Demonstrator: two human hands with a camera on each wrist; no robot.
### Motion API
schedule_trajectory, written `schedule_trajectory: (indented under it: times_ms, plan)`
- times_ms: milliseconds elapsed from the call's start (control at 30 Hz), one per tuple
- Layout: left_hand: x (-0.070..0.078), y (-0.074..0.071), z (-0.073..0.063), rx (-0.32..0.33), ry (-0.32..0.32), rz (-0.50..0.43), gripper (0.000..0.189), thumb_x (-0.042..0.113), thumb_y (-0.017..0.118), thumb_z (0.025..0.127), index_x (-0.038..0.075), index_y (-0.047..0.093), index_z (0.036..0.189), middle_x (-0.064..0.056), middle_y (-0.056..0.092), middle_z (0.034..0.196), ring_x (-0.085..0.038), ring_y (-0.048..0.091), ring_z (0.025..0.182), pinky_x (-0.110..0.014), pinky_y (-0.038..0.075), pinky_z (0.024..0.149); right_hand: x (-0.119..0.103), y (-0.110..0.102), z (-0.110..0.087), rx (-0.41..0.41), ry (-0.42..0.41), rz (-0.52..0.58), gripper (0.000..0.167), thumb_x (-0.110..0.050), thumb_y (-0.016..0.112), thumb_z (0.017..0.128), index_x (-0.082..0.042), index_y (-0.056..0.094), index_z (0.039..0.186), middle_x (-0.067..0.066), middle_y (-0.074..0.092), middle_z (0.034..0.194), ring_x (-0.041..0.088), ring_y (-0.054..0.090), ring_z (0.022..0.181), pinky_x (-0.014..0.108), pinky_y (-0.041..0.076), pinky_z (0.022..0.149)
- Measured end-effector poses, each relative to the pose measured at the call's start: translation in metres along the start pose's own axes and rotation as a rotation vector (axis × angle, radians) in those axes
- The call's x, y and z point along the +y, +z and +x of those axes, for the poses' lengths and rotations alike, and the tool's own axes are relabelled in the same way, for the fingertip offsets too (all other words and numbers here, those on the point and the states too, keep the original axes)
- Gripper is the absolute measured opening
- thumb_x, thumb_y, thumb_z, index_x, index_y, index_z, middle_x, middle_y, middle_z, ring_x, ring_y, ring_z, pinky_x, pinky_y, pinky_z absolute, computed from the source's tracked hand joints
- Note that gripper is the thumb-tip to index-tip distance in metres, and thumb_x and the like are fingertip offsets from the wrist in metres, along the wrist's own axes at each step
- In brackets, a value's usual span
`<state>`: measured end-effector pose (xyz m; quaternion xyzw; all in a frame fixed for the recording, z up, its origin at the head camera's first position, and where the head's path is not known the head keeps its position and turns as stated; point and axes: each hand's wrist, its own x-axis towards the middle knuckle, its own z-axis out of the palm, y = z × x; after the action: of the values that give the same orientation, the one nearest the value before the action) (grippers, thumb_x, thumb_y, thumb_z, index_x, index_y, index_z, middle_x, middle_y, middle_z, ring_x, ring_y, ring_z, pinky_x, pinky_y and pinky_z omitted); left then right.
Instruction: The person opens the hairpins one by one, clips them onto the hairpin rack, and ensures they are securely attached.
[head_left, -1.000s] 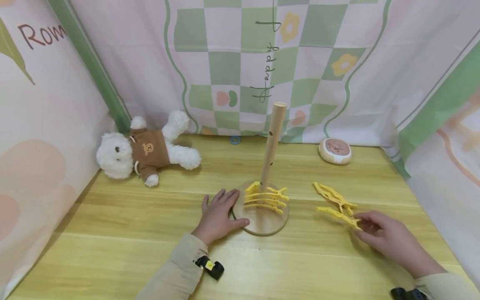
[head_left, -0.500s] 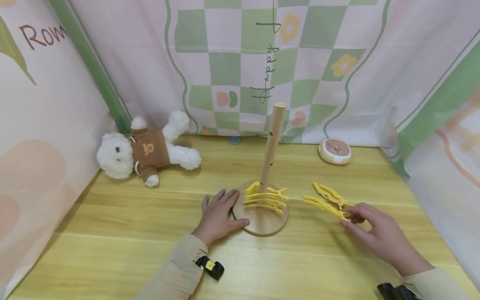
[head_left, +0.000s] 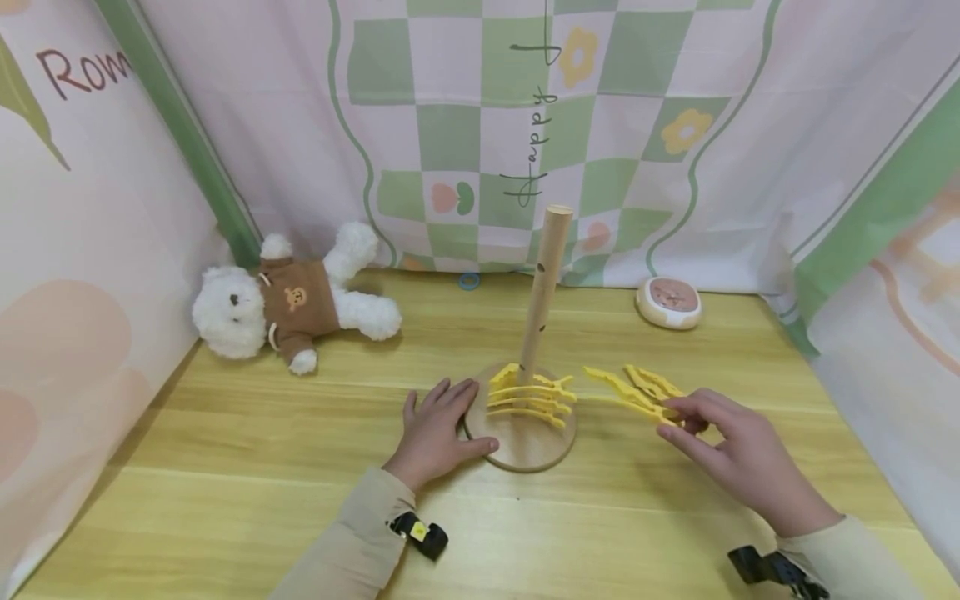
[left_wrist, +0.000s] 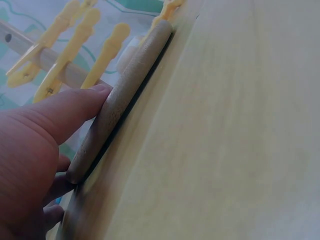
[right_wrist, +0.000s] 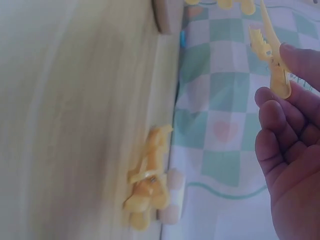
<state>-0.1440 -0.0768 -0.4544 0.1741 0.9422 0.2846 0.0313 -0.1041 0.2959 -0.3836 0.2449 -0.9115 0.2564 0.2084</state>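
A wooden post (head_left: 547, 275) stands upright on a round wooden base (head_left: 517, 450). Several yellow alligator hair clips (head_left: 530, 392) are clamped across its lower part. My left hand (head_left: 437, 435) rests on the base's left side with spread, straight fingers; its thumb (left_wrist: 82, 107) touches the edge in the left wrist view. Right of the post, thumb and fingers of my right hand (head_left: 742, 458) pinch another yellow hair clip (head_left: 626, 393) by its handle end. Its toothed arms stand apart in the right wrist view. Behind it lies one more yellow clip (right_wrist: 149, 175) on the table.
A white plush bear (head_left: 300, 296) in a brown top lies at the back left of the wooden table (head_left: 247, 467). At the back are a small blue ring (head_left: 469, 281) and a white-and-pink rounded device (head_left: 670, 302). Printed curtains (head_left: 450, 67) enclose the table.
My right hand has moved left and slightly away from me with the clip, bringing its tips nearer to the post. The left hand keeps its place on the base.
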Motion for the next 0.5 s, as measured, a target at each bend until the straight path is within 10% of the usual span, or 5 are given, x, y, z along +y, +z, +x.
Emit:
schedule_trajectory:
  times_ms: [500]
  plan:
    - [0.003,0.003,-0.001,0.055,-0.016,-0.005,0.096,0.066,0.074,0.078,0.016,0.043,0.154,-0.001,0.041,0.158,-0.033,0.028,0.148,-0.069,0.003,0.114,-0.022,0.009,0.031,-0.024,-0.034,0.089,0.031,-0.001,0.085,0.076,-0.011,0.074,0.102,-0.016,0.058,0.081,0.001,0.052,0.072,0.014,0.042,0.061]
